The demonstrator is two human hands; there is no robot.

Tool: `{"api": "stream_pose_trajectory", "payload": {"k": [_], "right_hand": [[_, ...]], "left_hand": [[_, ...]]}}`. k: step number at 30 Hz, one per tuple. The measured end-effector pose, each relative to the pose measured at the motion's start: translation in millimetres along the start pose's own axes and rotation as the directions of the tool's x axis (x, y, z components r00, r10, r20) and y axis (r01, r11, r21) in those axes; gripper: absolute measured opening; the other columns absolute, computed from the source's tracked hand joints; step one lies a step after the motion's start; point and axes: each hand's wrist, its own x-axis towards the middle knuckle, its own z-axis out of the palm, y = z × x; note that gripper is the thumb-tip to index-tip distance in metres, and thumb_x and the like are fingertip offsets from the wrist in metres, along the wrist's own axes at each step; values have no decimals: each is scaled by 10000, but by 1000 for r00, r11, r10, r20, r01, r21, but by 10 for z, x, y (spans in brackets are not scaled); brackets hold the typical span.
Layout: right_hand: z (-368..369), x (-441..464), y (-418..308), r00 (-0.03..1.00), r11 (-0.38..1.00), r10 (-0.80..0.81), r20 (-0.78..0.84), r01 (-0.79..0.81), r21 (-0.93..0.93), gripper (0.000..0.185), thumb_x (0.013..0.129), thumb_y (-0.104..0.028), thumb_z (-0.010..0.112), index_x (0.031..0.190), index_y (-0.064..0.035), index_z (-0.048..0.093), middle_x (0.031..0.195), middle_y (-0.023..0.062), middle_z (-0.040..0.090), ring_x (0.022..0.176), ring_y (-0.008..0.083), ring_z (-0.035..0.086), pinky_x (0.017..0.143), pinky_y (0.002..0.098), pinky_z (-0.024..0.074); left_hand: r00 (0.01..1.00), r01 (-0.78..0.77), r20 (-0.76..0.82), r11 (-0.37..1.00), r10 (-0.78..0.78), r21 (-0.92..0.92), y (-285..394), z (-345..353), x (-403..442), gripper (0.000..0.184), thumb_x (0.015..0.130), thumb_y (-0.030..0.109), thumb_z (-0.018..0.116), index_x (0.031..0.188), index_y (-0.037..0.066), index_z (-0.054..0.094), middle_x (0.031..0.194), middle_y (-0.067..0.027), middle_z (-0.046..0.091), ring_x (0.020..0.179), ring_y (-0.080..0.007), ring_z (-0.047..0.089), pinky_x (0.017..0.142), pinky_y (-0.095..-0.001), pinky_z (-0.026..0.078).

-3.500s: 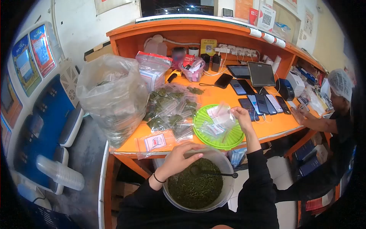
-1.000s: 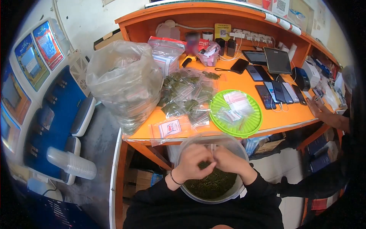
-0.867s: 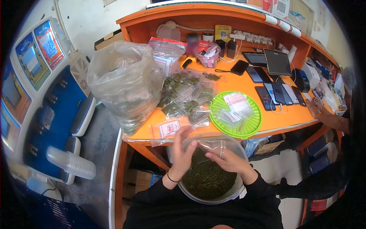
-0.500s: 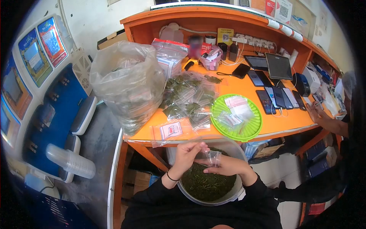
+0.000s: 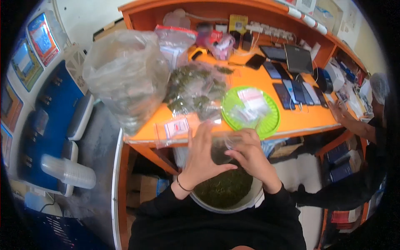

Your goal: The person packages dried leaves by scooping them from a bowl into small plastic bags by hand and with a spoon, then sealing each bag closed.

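Over a tub [image 5: 256, 196] of dark green dried leaf material [image 5: 223, 189], both my hands are raised close to the table's front edge. My right hand [image 5: 255, 158] is closed, thumb against fingers, on a small clear plastic bag [image 5: 230, 142]; motion blurs the bag's outline. Beside it my left hand [image 5: 200, 160] has its fingers stretched up and its thumb spread toward the right, with nothing seen in its grip. Just beyond lie a flat zip bag with a printed label [image 5: 177, 127] and a green round tray [image 5: 273, 123] bearing clear packets [image 5: 252, 104].
On the orange table, a big clear sack [image 5: 125, 83] stands left of a pile of leaf-filled packets [image 5: 196, 85]. Several phones [image 5: 298, 91] and a tablet [image 5: 298, 59] are at the right. Stacked plastic cups [image 5: 68, 171] are at left. Another person's hand [image 5: 339, 110] rests on the table's right side.
My left hand has left its pinch and spread its fingers. Both hands have moved up toward the table edge, the right still with the bag. The whole view has shifted slightly.
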Motion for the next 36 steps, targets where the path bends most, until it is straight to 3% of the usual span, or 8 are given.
{"api": "stream_pose_trajectory", "payload": {"k": [6,7,11,14,24,27,33,36], "right_hand": [[-23,31,-47,1000,995,25,14,-23,-92,417,739,-266,659,1035,4,546,1188,213,450,1082,343,422,889,417,356],[-35,-1,90,985,989,49,166,-25,-145,554,746,-309,653,1148,12,450,1134,249,472,1067,363,448,875,427,371],[254,-327,523,640,912,292,711,38,-409,177,736,-95,568,887,-4,588,823,202,600,769,355,608,668,423,481],[342,-369,390,767,950,133,627,82,-301,128,688,-18,531,793,-16,604,732,188,599,668,330,619,591,402,500],[718,-528,-84,693,990,20,720,88,-112,237,724,-87,553,944,-15,603,813,170,588,734,337,619,610,397,508],[560,-497,-122,489,998,-23,872,63,-9,252,759,-96,539,984,-7,611,813,193,612,743,344,614,644,413,503],[235,-399,22,530,947,-12,848,-267,180,215,823,-171,550,943,-19,643,827,183,631,747,324,609,674,398,480],[143,-384,185,695,911,77,715,-340,232,198,804,-181,592,928,-39,654,798,184,627,737,319,605,663,364,476]], "left_hand": [[968,220,163,957,-190,-191,-173,52,-86,778,634,114,678,1296,6,285,905,-84,545,853,-243,535,906,-387,334],[963,256,154,935,-223,-245,-187,47,-87,788,634,105,679,1301,7,270,887,-82,530,836,-229,529,880,-375,348],[942,336,137,847,-307,-412,-171,34,-68,836,642,83,685,1321,5,204,847,-83,474,801,-190,503,806,-339,387],[950,311,104,846,-296,-433,-168,32,-56,850,669,118,679,1335,5,162,881,-82,416,834,-184,450,805,-315,363],[959,281,98,854,-266,-438,-283,95,-135,784,723,205,656,1326,27,188,919,-69,356,860,-159,382,800,-282,335],[955,294,103,842,-278,-453,-228,57,-118,758,718,194,658,1312,33,216,926,-68,353,872,-157,383,808,-279,334],[953,293,78,831,-292,-472,-245,51,-119,725,711,174,660,1295,42,252,920,-50,337,865,-143,370,809,-266,327],[944,320,98,796,-316,-514,-223,36,-118,711,716,193,661,1285,37,264,915,-41,328,865,-137,361,818,-266,317]]}}
